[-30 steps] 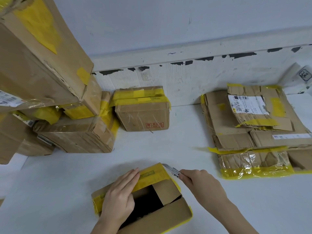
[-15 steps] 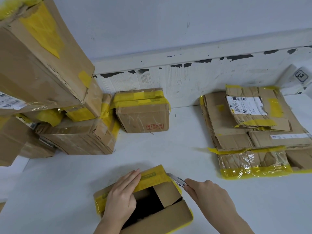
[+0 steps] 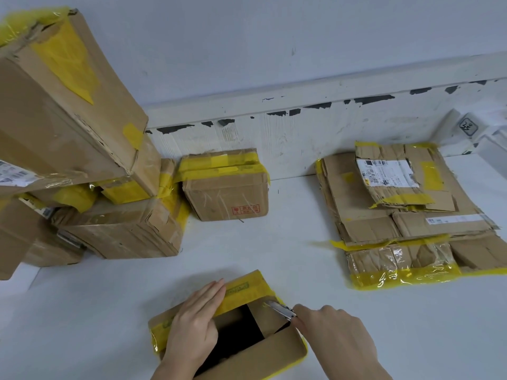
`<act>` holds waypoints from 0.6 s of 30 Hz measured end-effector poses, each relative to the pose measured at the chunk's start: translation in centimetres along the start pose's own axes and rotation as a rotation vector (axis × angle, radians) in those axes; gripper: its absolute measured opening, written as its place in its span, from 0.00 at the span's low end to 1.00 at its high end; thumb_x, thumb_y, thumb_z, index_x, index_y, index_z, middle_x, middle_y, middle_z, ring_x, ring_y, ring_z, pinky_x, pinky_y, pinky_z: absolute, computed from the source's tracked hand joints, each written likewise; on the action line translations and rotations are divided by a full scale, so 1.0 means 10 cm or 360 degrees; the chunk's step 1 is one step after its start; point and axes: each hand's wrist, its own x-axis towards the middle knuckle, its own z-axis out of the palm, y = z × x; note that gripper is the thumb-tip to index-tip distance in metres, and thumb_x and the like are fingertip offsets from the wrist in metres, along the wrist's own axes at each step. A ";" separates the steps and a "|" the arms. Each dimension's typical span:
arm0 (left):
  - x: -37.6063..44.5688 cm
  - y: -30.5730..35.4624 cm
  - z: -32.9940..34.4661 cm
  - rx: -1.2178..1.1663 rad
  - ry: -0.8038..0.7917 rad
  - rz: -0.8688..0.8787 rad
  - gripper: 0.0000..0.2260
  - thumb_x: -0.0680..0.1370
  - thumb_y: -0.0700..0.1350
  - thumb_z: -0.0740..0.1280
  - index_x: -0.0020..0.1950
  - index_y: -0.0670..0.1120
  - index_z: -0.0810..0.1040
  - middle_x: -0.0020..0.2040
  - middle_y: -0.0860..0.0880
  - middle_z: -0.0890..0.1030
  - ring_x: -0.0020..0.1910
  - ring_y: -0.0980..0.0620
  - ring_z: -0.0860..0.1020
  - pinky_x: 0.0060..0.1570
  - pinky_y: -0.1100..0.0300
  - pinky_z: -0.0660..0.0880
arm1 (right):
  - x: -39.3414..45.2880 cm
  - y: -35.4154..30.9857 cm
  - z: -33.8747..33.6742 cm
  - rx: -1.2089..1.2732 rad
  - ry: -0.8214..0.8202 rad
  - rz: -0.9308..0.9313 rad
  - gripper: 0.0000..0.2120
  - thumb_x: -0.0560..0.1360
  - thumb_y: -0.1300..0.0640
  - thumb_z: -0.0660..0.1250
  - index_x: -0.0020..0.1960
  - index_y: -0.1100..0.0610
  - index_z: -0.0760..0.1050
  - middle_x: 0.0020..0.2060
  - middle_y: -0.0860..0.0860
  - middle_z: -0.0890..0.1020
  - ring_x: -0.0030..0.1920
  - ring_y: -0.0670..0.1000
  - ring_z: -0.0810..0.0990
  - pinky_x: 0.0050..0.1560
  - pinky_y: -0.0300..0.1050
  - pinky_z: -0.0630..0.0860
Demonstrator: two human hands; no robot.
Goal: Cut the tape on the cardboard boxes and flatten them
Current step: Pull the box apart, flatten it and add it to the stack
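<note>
Lower centre of frame: the box (image 3: 230, 330), one flap already up, lies on the tabletop (image 3: 274, 248). The left hand (image 3: 196, 322), fingers flat, presses its yellow tape (image 3: 241, 290); the right hand (image 3: 337, 333) grips a knife (image 3: 279, 309), blade at the right-hand corner. Advisable: draw the blade along the seam, shallow, away from the bracing fingers. Untouched boxes (image 3: 109, 204) wait at left.
</note>
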 end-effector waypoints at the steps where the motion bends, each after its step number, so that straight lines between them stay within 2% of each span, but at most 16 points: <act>1: 0.01 0.01 -0.02 -0.0008 -0.0015 0.0005 0.24 0.65 0.32 0.51 0.50 0.35 0.83 0.52 0.42 0.83 0.53 0.46 0.81 0.63 0.66 0.66 | 0.00 0.01 0.01 -0.0002 0.0001 0.0008 0.10 0.83 0.47 0.47 0.57 0.46 0.65 0.31 0.49 0.58 0.42 0.57 0.67 0.41 0.45 0.63; 3: 0.03 0.01 -0.06 -0.0013 -0.0069 -0.0025 0.23 0.61 0.27 0.56 0.50 0.35 0.83 0.52 0.43 0.83 0.50 0.46 0.82 0.62 0.69 0.65 | 0.00 0.03 0.00 -0.0017 0.0025 0.0005 0.10 0.83 0.45 0.47 0.55 0.46 0.65 0.32 0.50 0.59 0.42 0.57 0.67 0.41 0.45 0.63; 5: 0.06 -0.01 -0.09 -0.0055 -0.0164 -0.0098 0.26 0.60 0.25 0.59 0.53 0.38 0.83 0.54 0.49 0.82 0.52 0.49 0.82 0.60 0.72 0.65 | -0.03 0.09 -0.01 0.0007 0.0080 0.0019 0.14 0.81 0.41 0.45 0.57 0.44 0.65 0.34 0.53 0.64 0.44 0.59 0.72 0.40 0.45 0.64; 8: 0.15 -0.04 -0.19 -0.0284 -0.0296 -0.0394 0.27 0.70 0.26 0.58 0.63 0.47 0.77 0.60 0.62 0.73 0.60 0.63 0.71 0.60 0.83 0.55 | 0.00 0.24 0.03 0.0339 0.0267 0.0138 0.15 0.80 0.39 0.46 0.61 0.40 0.64 0.43 0.48 0.77 0.50 0.53 0.78 0.40 0.44 0.67; 9: 0.19 -0.05 -0.21 -0.0354 -0.0350 -0.0493 0.26 0.72 0.28 0.59 0.65 0.49 0.76 0.61 0.63 0.72 0.61 0.65 0.69 0.61 0.82 0.55 | 0.04 0.31 0.07 0.0492 0.0316 0.0219 0.14 0.80 0.40 0.48 0.63 0.39 0.64 0.44 0.46 0.78 0.50 0.52 0.78 0.41 0.44 0.68; 11: 0.28 -0.07 -0.29 -0.0502 -0.0476 -0.0691 0.23 0.75 0.30 0.59 0.64 0.50 0.76 0.60 0.61 0.75 0.60 0.63 0.71 0.63 0.72 0.64 | 0.17 0.43 0.23 0.0601 0.0344 0.0308 0.19 0.81 0.44 0.50 0.71 0.45 0.59 0.48 0.47 0.76 0.48 0.52 0.76 0.44 0.44 0.71; 12: 0.33 -0.08 -0.34 -0.0582 -0.0500 -0.0782 0.22 0.76 0.31 0.59 0.62 0.50 0.78 0.58 0.60 0.78 0.59 0.61 0.73 0.61 0.69 0.69 | 0.25 0.46 0.33 0.0571 0.0306 0.0307 0.22 0.82 0.46 0.50 0.75 0.48 0.54 0.51 0.48 0.73 0.49 0.52 0.75 0.46 0.43 0.72; 14: 0.38 -0.12 -0.43 -0.0744 -0.0475 -0.0925 0.21 0.76 0.31 0.58 0.56 0.53 0.81 0.50 0.59 0.81 0.53 0.59 0.77 0.48 0.69 0.74 | 0.37 0.42 0.51 0.0484 0.0237 0.0288 0.26 0.83 0.50 0.50 0.77 0.50 0.45 0.52 0.49 0.63 0.46 0.53 0.74 0.48 0.42 0.73; 16: 0.39 -0.16 -0.50 -0.0892 -0.0368 -0.1050 0.19 0.76 0.30 0.59 0.53 0.51 0.81 0.45 0.57 0.83 0.48 0.57 0.79 0.40 0.67 0.73 | 0.47 0.35 0.67 0.0521 0.0320 0.0313 0.25 0.83 0.53 0.49 0.77 0.49 0.44 0.49 0.50 0.59 0.48 0.53 0.74 0.48 0.42 0.72; 18: 0.39 -0.20 -0.53 -0.1070 -0.0272 -0.1217 0.18 0.75 0.29 0.59 0.49 0.49 0.81 0.42 0.53 0.84 0.46 0.53 0.80 0.38 0.64 0.72 | 0.53 0.25 0.70 0.0433 0.0356 0.0394 0.25 0.82 0.56 0.52 0.77 0.50 0.49 0.48 0.50 0.62 0.53 0.53 0.74 0.47 0.43 0.72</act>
